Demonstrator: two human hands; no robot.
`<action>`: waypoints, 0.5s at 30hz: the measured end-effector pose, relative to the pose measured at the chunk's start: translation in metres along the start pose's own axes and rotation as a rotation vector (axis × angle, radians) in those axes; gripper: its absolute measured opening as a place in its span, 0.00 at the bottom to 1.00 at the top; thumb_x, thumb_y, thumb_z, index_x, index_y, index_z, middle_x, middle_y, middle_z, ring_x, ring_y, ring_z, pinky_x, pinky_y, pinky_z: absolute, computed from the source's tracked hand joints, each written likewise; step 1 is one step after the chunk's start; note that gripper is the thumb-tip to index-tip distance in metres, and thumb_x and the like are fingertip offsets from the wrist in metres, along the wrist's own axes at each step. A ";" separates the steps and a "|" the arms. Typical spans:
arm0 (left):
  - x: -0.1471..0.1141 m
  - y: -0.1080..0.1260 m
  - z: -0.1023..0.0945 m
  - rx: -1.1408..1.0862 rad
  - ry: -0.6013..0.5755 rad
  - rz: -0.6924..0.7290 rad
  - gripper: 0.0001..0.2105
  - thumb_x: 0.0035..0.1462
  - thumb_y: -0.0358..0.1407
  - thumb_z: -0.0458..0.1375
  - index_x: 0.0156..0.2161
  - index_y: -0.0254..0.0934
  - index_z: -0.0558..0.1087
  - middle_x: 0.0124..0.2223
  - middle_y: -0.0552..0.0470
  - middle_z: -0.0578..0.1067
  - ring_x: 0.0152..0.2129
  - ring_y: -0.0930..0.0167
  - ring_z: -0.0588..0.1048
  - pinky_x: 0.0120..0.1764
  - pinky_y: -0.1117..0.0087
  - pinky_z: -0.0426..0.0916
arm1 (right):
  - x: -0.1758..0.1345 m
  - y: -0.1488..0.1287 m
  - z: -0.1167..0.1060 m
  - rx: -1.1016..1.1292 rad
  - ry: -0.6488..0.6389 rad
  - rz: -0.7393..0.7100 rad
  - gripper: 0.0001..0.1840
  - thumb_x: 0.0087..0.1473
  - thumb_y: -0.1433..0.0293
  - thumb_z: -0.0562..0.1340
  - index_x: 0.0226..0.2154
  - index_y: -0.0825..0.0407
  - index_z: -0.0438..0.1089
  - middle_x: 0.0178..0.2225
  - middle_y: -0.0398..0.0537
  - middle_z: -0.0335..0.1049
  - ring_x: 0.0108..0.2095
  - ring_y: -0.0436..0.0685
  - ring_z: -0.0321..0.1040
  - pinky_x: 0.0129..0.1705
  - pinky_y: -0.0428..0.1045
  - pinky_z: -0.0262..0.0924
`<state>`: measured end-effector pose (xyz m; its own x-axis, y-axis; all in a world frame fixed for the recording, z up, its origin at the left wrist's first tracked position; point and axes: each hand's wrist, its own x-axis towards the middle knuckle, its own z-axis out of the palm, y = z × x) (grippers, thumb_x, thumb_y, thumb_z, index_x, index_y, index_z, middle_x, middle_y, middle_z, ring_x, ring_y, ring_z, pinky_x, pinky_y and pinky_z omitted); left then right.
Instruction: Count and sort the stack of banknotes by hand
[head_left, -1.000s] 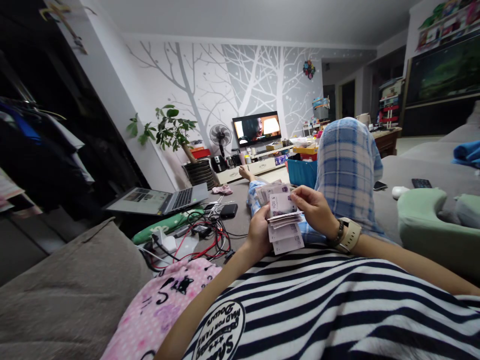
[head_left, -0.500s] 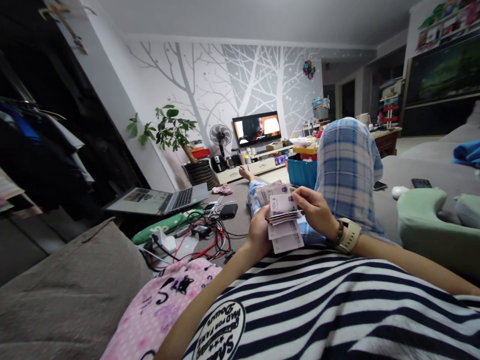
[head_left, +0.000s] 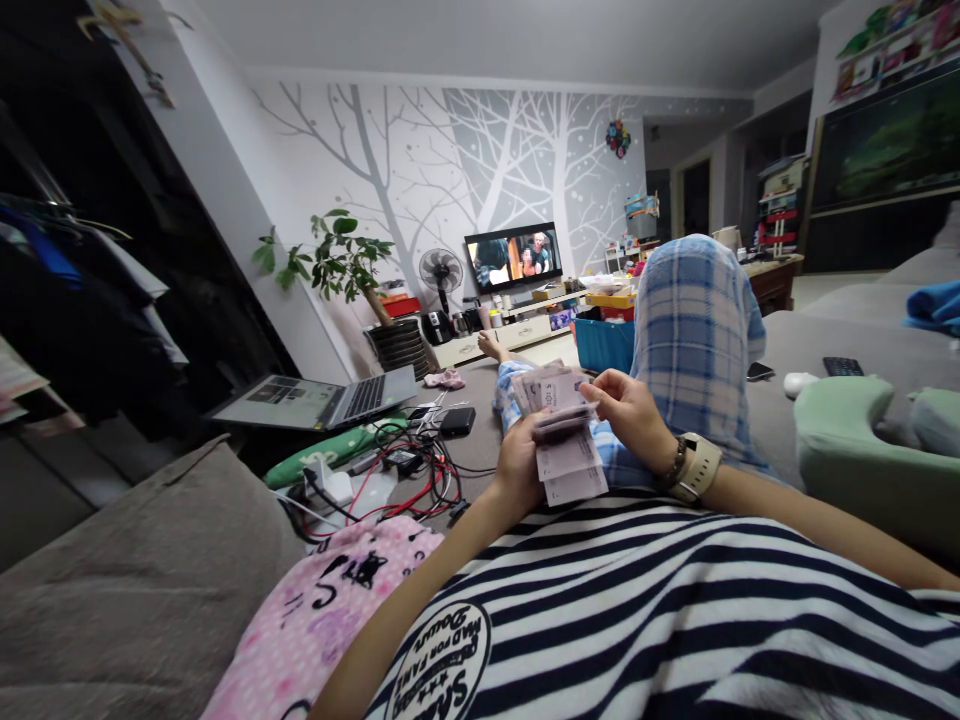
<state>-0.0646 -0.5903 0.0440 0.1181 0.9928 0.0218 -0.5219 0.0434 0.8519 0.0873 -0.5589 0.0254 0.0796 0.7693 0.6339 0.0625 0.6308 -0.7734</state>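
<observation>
A folded bundle of pale purple banknotes [head_left: 571,458] is in my left hand [head_left: 519,458], whose fingers wrap its left side. Several notes fan out above the fold, and the ends of others hang below it. My right hand [head_left: 628,408] pinches the upper right edge of a banknote with thumb and forefinger. The middle of the bundle is blurred. A pale watch [head_left: 699,470] and a dark bracelet are on my right wrist.
To the left lie a laptop [head_left: 322,400], tangled cables [head_left: 427,465] and a black box-shaped device [head_left: 457,422]. A green neck pillow [head_left: 840,430], a white mouse [head_left: 801,385] and a remote [head_left: 842,367] lie to the right. My raised knee [head_left: 694,330] stands behind my right hand.
The upper note in my right fingers has shifted slightly down and left, and the folded middle is now blurred. My right hand moved a little left. The television picture changed.
</observation>
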 end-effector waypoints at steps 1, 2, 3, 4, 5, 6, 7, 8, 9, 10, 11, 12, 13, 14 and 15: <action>0.000 0.000 -0.001 0.011 0.010 -0.001 0.09 0.55 0.30 0.58 0.40 0.32 0.79 0.30 0.45 0.82 0.30 0.60 0.82 0.40 0.59 0.77 | 0.000 0.000 0.000 -0.011 -0.002 0.002 0.28 0.50 0.42 0.65 0.23 0.49 0.64 0.18 0.40 0.62 0.21 0.51 0.57 0.26 0.49 0.52; 0.000 0.000 -0.001 0.020 0.022 -0.004 0.08 0.55 0.30 0.59 0.39 0.32 0.78 0.28 0.46 0.81 0.28 0.61 0.82 0.39 0.60 0.77 | 0.001 0.000 0.000 -0.022 -0.005 -0.001 0.28 0.51 0.42 0.65 0.22 0.49 0.64 0.18 0.40 0.62 0.21 0.51 0.57 0.26 0.49 0.52; 0.000 -0.001 -0.002 0.029 0.035 -0.005 0.08 0.54 0.30 0.59 0.39 0.32 0.78 0.27 0.47 0.80 0.27 0.62 0.81 0.38 0.61 0.77 | 0.001 0.000 0.000 -0.035 -0.008 -0.007 0.28 0.51 0.43 0.64 0.22 0.49 0.63 0.18 0.40 0.62 0.22 0.51 0.57 0.26 0.49 0.52; 0.000 -0.001 -0.003 0.039 0.044 0.007 0.08 0.53 0.30 0.60 0.39 0.32 0.78 0.26 0.48 0.80 0.25 0.62 0.80 0.37 0.62 0.77 | 0.001 0.000 0.001 -0.048 -0.010 -0.013 0.28 0.52 0.43 0.64 0.21 0.49 0.63 0.18 0.40 0.62 0.22 0.51 0.57 0.26 0.49 0.52; 0.000 -0.001 -0.003 0.050 0.045 0.017 0.08 0.53 0.30 0.60 0.39 0.31 0.78 0.25 0.49 0.79 0.24 0.63 0.80 0.35 0.62 0.77 | 0.001 -0.001 0.001 -0.060 -0.011 -0.018 0.28 0.52 0.44 0.64 0.21 0.49 0.62 0.17 0.40 0.62 0.22 0.51 0.57 0.26 0.49 0.52; 0.000 -0.001 -0.004 0.058 0.040 0.021 0.08 0.53 0.30 0.61 0.39 0.31 0.78 0.24 0.49 0.79 0.23 0.64 0.79 0.34 0.62 0.77 | 0.001 -0.002 0.001 -0.068 -0.012 -0.021 0.28 0.52 0.44 0.64 0.20 0.49 0.61 0.17 0.40 0.62 0.22 0.51 0.57 0.26 0.49 0.51; 0.001 -0.001 -0.004 0.063 0.028 0.019 0.09 0.53 0.31 0.61 0.40 0.31 0.78 0.24 0.49 0.79 0.22 0.64 0.79 0.33 0.63 0.76 | 0.001 -0.002 0.000 -0.073 -0.013 -0.022 0.28 0.52 0.44 0.63 0.20 0.49 0.61 0.17 0.41 0.62 0.22 0.51 0.56 0.26 0.49 0.51; 0.001 -0.001 -0.004 0.061 0.014 0.015 0.09 0.54 0.32 0.61 0.40 0.31 0.78 0.25 0.49 0.79 0.22 0.64 0.79 0.33 0.63 0.76 | 0.001 -0.003 0.000 -0.075 -0.013 -0.023 0.28 0.53 0.45 0.63 0.20 0.49 0.61 0.18 0.41 0.61 0.22 0.51 0.56 0.26 0.48 0.50; 0.001 0.000 -0.004 0.053 0.001 0.010 0.10 0.55 0.33 0.61 0.41 0.31 0.78 0.26 0.48 0.80 0.24 0.64 0.80 0.34 0.63 0.77 | 0.001 -0.003 0.000 -0.074 -0.013 -0.025 0.28 0.53 0.45 0.63 0.20 0.49 0.61 0.18 0.41 0.61 0.22 0.51 0.56 0.26 0.49 0.50; 0.001 0.000 -0.003 0.042 -0.006 0.004 0.11 0.57 0.34 0.60 0.42 0.31 0.79 0.29 0.46 0.81 0.26 0.62 0.81 0.35 0.63 0.77 | 0.001 -0.004 0.000 -0.074 -0.013 -0.029 0.27 0.53 0.45 0.63 0.20 0.49 0.61 0.18 0.41 0.60 0.22 0.51 0.56 0.26 0.49 0.50; 0.001 0.001 -0.001 0.031 -0.005 -0.002 0.11 0.58 0.35 0.59 0.43 0.31 0.79 0.31 0.45 0.82 0.29 0.61 0.82 0.37 0.62 0.78 | 0.001 -0.004 -0.001 -0.074 -0.014 -0.033 0.27 0.54 0.45 0.62 0.20 0.49 0.61 0.18 0.41 0.60 0.22 0.51 0.55 0.26 0.49 0.50; 0.000 0.001 0.000 0.023 0.000 -0.004 0.11 0.60 0.35 0.57 0.43 0.32 0.79 0.32 0.44 0.83 0.32 0.60 0.82 0.39 0.61 0.78 | 0.001 -0.005 -0.001 -0.074 -0.014 -0.038 0.27 0.54 0.45 0.62 0.19 0.49 0.61 0.18 0.41 0.60 0.22 0.51 0.55 0.26 0.49 0.50; 0.000 0.002 0.001 0.018 0.008 -0.005 0.12 0.61 0.35 0.56 0.43 0.32 0.79 0.34 0.44 0.83 0.35 0.59 0.83 0.40 0.61 0.78 | 0.001 -0.005 -0.001 -0.074 -0.014 -0.043 0.27 0.55 0.46 0.61 0.19 0.49 0.61 0.19 0.41 0.59 0.23 0.51 0.55 0.26 0.49 0.50; 0.000 0.002 0.003 0.014 0.018 -0.005 0.13 0.63 0.35 0.55 0.43 0.32 0.80 0.35 0.43 0.83 0.37 0.58 0.83 0.41 0.60 0.78 | 0.001 -0.006 -0.001 -0.073 -0.012 -0.048 0.27 0.55 0.46 0.61 0.19 0.49 0.62 0.19 0.41 0.59 0.23 0.51 0.55 0.26 0.49 0.49; 0.000 0.003 0.004 0.008 0.026 -0.006 0.13 0.63 0.35 0.54 0.43 0.32 0.80 0.35 0.43 0.83 0.39 0.58 0.83 0.42 0.60 0.78 | 0.000 -0.006 -0.001 -0.070 -0.009 -0.053 0.27 0.56 0.46 0.61 0.19 0.49 0.62 0.19 0.41 0.59 0.23 0.51 0.54 0.26 0.49 0.49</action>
<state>-0.0631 -0.5908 0.0483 0.0987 0.9951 0.0032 -0.5146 0.0483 0.8561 0.0879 -0.5627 0.0305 0.0655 0.7361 0.6737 0.1357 0.6623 -0.7368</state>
